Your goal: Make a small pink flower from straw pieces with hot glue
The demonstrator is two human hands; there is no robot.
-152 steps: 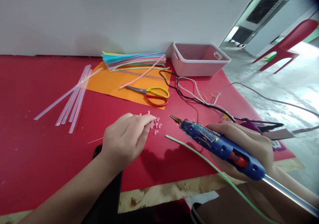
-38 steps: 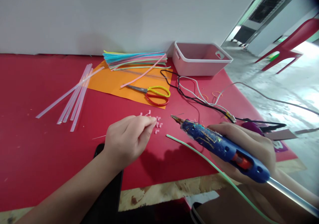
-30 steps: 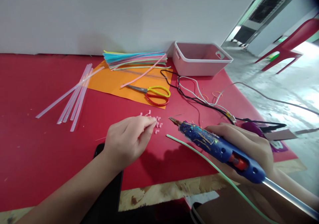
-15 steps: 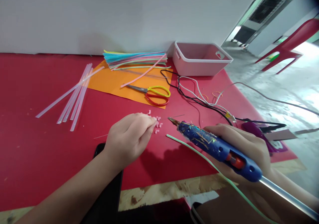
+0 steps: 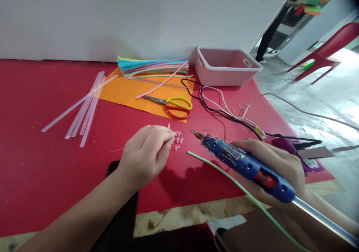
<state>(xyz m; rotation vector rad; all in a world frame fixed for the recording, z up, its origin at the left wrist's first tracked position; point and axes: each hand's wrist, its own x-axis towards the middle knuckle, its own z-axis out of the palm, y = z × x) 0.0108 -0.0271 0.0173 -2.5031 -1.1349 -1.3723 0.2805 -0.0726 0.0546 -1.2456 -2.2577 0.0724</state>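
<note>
My left hand [image 5: 147, 153] is closed in a pinch over the red tabletop. A thin wire [image 5: 116, 150] shows on both sides of it, running through the pinch. Right by the fingertips are several small curled pink pieces [image 5: 177, 141]; whether any are between the fingers is hidden. My right hand [image 5: 284, 162] is wrapped round a blue hot glue gun [image 5: 232, 154]. Its nozzle points left toward the pink pieces, apart from them, and a clear glue stick [image 5: 322, 220] sticks out of its back. Below the gun runs a pale green pipe cleaner [image 5: 218, 169].
Scissors [image 5: 176, 107] lie on orange paper [image 5: 117, 93], with bundled pipe cleaners [image 5: 153, 67] behind. Glue sticks [image 5: 86, 110] are at left, a pink basket [image 5: 227, 74] at back right. Cables [image 5: 221, 111] cross the right side. A black phone [image 5: 123, 214] lies under my left forearm. A person [image 5: 269, 35] stands beyond.
The thin wire has shifted slightly to the right at my left hand. The glue gun's nozzle has moved a little right and up. A person has come into view at the upper right.
</note>
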